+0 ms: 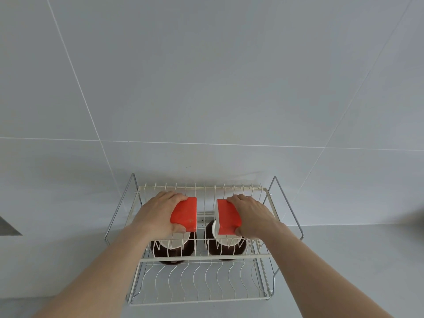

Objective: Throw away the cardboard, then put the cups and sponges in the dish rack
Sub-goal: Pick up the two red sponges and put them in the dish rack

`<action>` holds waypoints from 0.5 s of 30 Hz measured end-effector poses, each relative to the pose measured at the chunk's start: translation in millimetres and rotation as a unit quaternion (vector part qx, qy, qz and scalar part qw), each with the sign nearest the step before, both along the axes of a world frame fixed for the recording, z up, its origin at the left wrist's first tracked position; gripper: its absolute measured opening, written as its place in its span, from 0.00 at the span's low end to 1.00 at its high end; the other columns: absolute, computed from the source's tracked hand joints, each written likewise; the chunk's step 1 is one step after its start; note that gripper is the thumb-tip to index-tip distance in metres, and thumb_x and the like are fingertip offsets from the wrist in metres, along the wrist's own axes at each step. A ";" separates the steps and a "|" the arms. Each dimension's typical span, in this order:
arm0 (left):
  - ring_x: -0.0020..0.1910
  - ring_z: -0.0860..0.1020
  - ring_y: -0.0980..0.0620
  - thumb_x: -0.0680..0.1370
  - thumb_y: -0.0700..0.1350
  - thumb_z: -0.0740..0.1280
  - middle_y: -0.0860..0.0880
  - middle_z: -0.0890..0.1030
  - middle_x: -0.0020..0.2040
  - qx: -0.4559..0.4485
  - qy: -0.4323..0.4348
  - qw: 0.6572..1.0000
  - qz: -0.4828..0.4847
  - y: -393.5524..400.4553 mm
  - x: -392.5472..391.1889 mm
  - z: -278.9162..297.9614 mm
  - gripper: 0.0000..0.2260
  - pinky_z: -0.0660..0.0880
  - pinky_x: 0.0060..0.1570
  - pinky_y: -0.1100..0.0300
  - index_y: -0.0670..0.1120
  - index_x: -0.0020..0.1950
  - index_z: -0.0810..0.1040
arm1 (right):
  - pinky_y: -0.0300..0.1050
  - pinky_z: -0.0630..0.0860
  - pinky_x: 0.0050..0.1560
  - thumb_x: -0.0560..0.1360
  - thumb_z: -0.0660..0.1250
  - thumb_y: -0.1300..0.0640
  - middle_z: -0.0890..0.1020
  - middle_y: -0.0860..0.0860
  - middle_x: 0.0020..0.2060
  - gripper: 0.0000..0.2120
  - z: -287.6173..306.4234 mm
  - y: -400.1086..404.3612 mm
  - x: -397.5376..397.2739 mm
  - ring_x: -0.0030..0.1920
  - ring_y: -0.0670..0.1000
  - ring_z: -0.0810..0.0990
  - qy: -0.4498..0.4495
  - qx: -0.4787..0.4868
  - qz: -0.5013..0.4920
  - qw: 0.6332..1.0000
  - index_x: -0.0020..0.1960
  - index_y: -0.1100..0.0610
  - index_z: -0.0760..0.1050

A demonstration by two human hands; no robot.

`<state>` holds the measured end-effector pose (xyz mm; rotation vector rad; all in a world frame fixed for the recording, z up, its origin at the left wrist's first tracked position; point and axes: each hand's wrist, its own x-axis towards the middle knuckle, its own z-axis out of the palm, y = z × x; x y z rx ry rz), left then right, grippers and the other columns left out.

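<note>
1. I see a grey tiled wall [206,76] filling most of the view, above a grey counter [344,271].
2. A two-tier wire dish rack [202,257] stands on the counter against the wall.
3. Two dark cups sit upside down on the lower tier, the left cup [172,245] and the right cup [226,246] side by side but apart; their pale undersides seem to face up, though the wires blur this.
4. My left hand [158,213] grips the left sponge [185,214], fingers clenched around it, over the upper tier.
5. My right hand [254,216] clasps the right sponge [228,216] likewise, above the right cup.
</note>
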<state>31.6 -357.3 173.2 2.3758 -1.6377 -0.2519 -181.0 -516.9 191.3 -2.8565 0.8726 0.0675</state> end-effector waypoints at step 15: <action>0.72 0.62 0.53 0.67 0.65 0.73 0.57 0.65 0.74 0.018 -0.007 1.000 -0.001 8.8 -8.5 14.0 0.42 0.65 0.70 0.51 0.57 0.75 0.59 | 0.49 0.60 0.72 0.72 0.70 0.41 0.68 0.53 0.71 0.42 14.1 14.3 -11.0 0.71 0.55 0.65 -0.006 -0.020 -0.008 1.000 0.77 0.55 0.56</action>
